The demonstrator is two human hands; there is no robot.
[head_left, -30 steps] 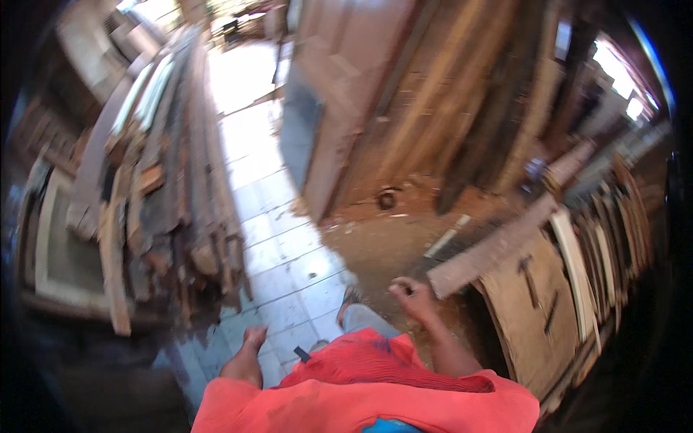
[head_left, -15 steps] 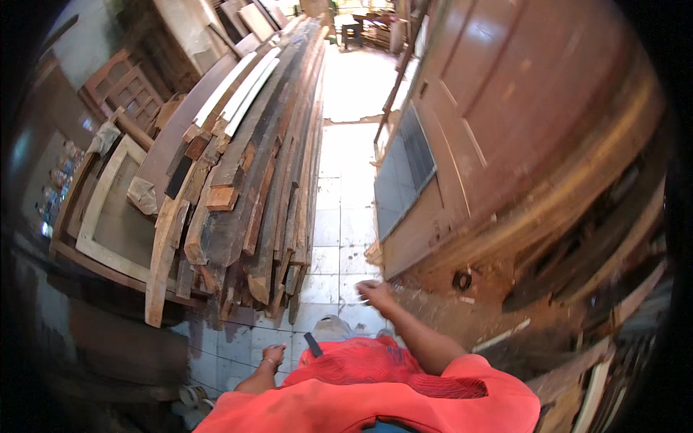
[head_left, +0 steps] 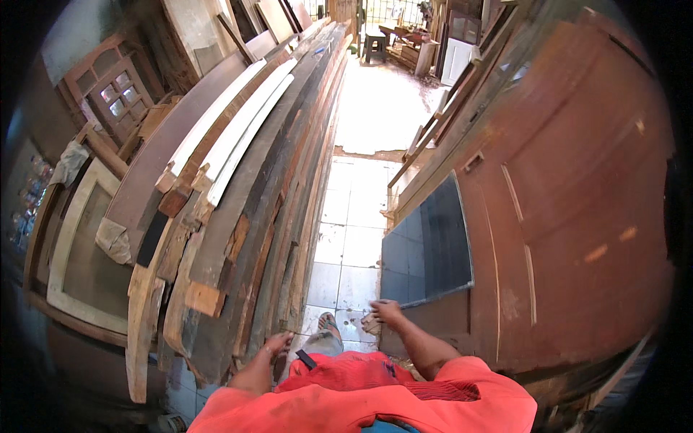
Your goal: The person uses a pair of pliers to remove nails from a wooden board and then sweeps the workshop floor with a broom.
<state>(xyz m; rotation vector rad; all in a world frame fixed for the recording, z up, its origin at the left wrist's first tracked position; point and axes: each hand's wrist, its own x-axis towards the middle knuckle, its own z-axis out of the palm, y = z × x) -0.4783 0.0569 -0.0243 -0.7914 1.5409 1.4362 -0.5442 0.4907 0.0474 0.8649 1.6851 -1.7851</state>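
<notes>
My left hand (head_left: pixel 277 343) hangs low beside the near ends of a long stack of timber planks (head_left: pixel 263 224). Its fingers look loosely apart with nothing seen in them, and I cannot tell whether they touch the wood. Over the tiled floor, my right hand (head_left: pixel 386 312) is held out in front of me, fingers loose and holding nothing visible. It is nearest to the lower edge of a dark glass panel (head_left: pixel 427 242), which leans against a large brown wooden door (head_left: pixel 570 195). One sandalled foot (head_left: pixel 328 322) shows between my hands.
A narrow white-tiled aisle (head_left: pixel 339 245) runs between stack and door toward a bright area. White-painted boards (head_left: pixel 249 126) lie on the stack. Left of it stand a pale-framed panel (head_left: pixel 83 245) and a paned wooden door (head_left: pixel 119 94). A dark stool (head_left: pixel 375 47) stands far ahead.
I have moved forward along the aisle. The glass panel and door are nearer on my right, and the timber ends are closer to my left hand. A foot has come into view.
</notes>
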